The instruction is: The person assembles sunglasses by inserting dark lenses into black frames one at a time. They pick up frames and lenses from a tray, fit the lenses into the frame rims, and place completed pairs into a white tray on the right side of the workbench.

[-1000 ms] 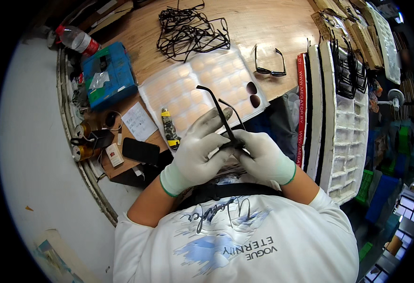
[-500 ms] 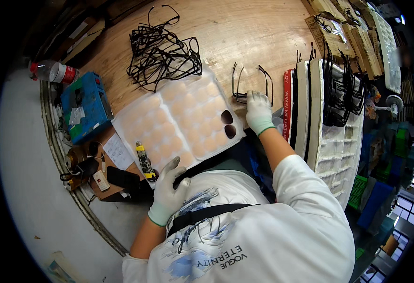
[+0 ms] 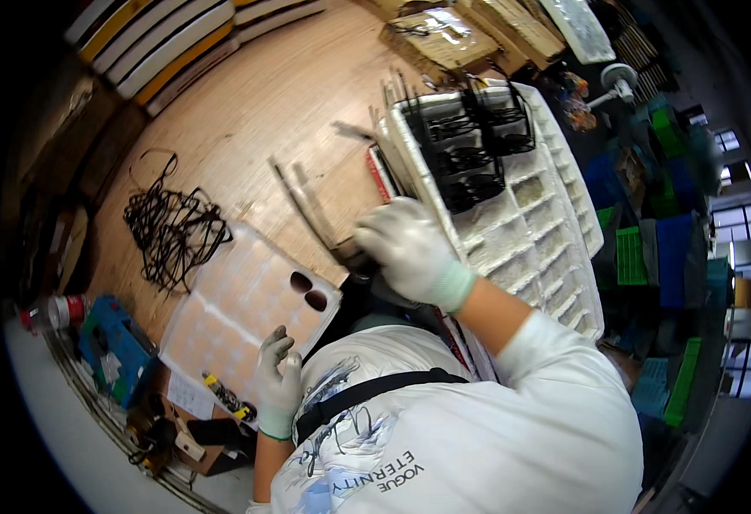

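Glasses frame [image 3: 307, 206] just beyond right hand [image 3: 410, 248] fingertips, on bench.

Matt wooden table [image 3: 247, 111] (grainy), plastic tray [image 3: 555, 214]

wooden workbench [image 3: 256, 111], bright windows [image 3: 739, 201], green crates [image 3: 632, 255]

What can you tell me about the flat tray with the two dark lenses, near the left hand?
The lens tray is a flat, pale sheet with rows of shallow square pockets; it looks like thin translucent plastic. It lies turned at an angle on the wooden table. Two dark oval lenses sit side by side near its right corner; the other pockets look empty. The gloved left hand rests on its lower edge. A tangle of black frames lies beside its upper left.
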Tool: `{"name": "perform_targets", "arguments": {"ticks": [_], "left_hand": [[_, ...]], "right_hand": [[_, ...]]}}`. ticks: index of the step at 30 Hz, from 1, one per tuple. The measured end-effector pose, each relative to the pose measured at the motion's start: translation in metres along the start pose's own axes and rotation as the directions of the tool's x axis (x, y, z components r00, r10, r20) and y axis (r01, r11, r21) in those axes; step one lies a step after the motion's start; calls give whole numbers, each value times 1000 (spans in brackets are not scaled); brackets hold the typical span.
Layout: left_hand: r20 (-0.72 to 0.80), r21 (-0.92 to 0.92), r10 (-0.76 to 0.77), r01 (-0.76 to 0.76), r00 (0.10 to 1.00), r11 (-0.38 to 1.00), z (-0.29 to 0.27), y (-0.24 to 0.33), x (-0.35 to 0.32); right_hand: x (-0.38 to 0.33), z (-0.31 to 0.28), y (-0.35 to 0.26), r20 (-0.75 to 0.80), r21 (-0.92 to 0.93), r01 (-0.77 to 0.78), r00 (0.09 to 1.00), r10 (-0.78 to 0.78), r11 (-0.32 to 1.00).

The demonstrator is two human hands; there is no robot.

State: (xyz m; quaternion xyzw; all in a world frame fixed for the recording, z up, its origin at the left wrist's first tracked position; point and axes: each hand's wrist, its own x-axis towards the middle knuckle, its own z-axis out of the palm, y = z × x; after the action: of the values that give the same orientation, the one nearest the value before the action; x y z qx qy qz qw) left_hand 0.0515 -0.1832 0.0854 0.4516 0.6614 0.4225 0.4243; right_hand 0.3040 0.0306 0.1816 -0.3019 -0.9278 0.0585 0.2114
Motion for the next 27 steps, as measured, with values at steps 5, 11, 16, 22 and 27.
{"name": "perform_targets", "arguments": {"ticks": [5,11,16,22,27], "left_hand": [[151,44,73,-81,986,996,31,31,36],[211,62,-40,27,977,998,51,44,44],[202,120,-133,110,970,987,54,52,44],[174,195,-108,74,979,978,50,42,59],[-99,702,313,-157,945,695,-11,12,177]], "right_hand": [[-127,-90,127,-123,-345,-195,979,162,918],[-191,-97,237,-49,-432,-276,958,284,859],[-192,-80,275,57,-455,-240,953,297,857],[-170,-91,257,206,-413,-338,870,448,846],[-178,-84,263,209,-438,-322,871,443,839]]}}
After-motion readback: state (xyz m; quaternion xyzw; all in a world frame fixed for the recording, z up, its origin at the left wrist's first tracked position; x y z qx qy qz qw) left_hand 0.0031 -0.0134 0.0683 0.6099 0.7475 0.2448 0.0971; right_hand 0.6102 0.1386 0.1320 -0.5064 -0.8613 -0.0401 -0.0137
